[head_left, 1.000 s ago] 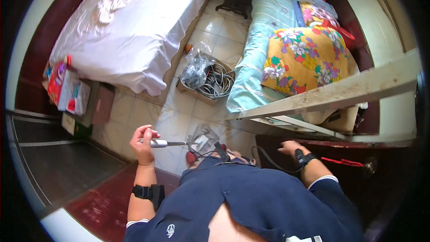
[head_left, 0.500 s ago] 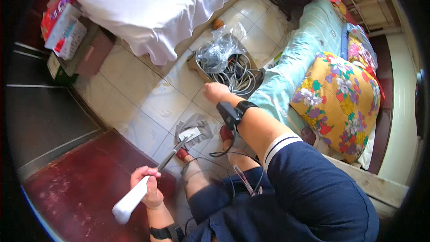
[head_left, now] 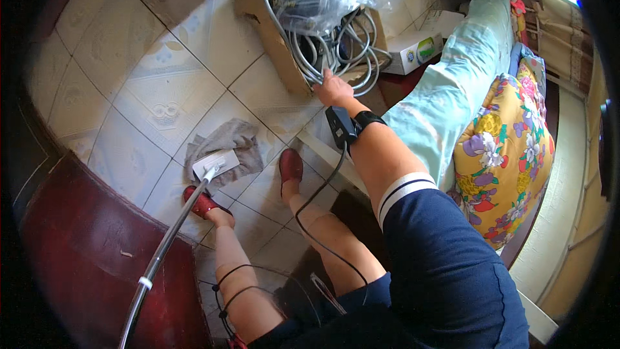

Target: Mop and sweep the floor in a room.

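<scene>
Right hand: here we are at the cardboard box, one right hand [head_left: 334, 88] in view, its fingers curled at the near rim; whether they have closed on anything, we cannot tell.
Left hand: out of our view, so its grip we cannot call.
Wrist: one black device [head_left: 341, 126] strapped on, one black cord [head_left: 310, 200] trailing from it down toward the legs.
Cables: grey cables [head_left: 371, 45] right at the fingertips, coiled in loops too tangled for us to count.
Box: one open cardboard box [head_left: 274, 55] on the floor, the cables inside and one clear plastic bag [head_left: 310, 0] heaped over them.
Mop: one mop [head_left: 158, 255], and we find its head left of centre on the floor, beside the left foot.
Mop's long axis: a clean diagonal, folks, the pole leaving at the lower left edge and the head end pointing up and right, away from the body.
Mop head: one white plate [head_left: 225, 160], its own length tilted slightly up to the right, lying on one grey cloth [head_left: 242, 139].
Feet: two red shoes, the left [head_left: 206, 205] just beside the plate, the right [head_left: 291, 168] a little farther over.
Cartons: we count two, one white carton [head_left: 403, 52] near the box and another behind it.
Bed: one teal sheet [head_left: 452, 84] on our right, with one yellow floral bundle [head_left: 504, 155] beside it.
</scene>
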### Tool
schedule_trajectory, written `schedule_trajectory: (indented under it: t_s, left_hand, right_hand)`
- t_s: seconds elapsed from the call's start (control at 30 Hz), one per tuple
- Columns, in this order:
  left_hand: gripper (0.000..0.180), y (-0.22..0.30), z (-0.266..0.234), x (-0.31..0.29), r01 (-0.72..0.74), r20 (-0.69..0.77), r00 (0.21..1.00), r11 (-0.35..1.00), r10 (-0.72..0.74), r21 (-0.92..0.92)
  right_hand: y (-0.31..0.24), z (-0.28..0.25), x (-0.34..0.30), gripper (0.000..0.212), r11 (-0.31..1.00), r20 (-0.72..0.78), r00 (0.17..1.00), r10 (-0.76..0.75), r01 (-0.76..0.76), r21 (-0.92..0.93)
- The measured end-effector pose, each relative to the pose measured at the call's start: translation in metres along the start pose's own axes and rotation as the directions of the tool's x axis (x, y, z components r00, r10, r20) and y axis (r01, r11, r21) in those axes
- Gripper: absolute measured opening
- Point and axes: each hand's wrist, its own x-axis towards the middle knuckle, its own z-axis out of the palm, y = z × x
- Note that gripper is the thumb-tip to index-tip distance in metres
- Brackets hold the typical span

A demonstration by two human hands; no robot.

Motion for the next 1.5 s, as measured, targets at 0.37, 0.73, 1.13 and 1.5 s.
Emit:
schedule_trajectory:
  t_s: [0.37,0.73,1.13,1.5]
  left_hand:
    - [0.023,-0.122,0.022,0.027,0.326,-0.056,0.941,0.939,-0.333,-0.112]
    - [0.03,-0.114,0.034,0.03,0.246,-0.051,0.967,0.965,-0.251,-0.092]
    - [0.039,-0.106,0.038,0.034,0.23,-0.074,0.968,0.963,-0.242,-0.138]
    - [0.047,-0.112,0.048,0.04,0.218,-0.086,0.968,0.96,-0.236,-0.174]
  right_hand:
    - [0.036,0.013,0.029,0.032,0.99,-0.191,0.981,0.016,-0.043,-0.135]
    - [0.016,0.0,0.017,0.061,0.962,0.17,0.985,0.01,0.037,-0.272]
    - [-0.033,0.013,-0.031,0.031,0.644,0.54,0.712,-0.449,0.677,-0.356]
    - [-0.105,-0.053,0.115,0.088,0.778,-0.266,0.883,-0.386,0.156,-0.609]
